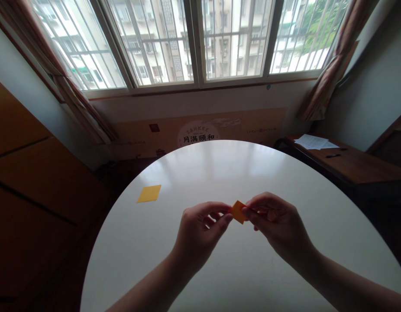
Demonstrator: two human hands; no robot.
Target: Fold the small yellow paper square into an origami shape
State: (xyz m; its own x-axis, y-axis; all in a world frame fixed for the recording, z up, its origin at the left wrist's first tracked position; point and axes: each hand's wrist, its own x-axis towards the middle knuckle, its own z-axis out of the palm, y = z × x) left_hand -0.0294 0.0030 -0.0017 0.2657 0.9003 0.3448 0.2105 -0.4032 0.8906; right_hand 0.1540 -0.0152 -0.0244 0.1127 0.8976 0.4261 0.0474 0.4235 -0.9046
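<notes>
My left hand (202,223) and right hand (280,221) pinch a small orange paper (237,212) between them, over the white surface (233,273); it looks folded, though I can't be certain. A yellow sheet (149,193) lies well apart, toward my left.

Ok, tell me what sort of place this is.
Likely a room in a home, perhaps a flat: a barred window looks out on what seem to be apartment buildings, curtains hang at its sides, and a white table with a curved edge stands before it.
</notes>
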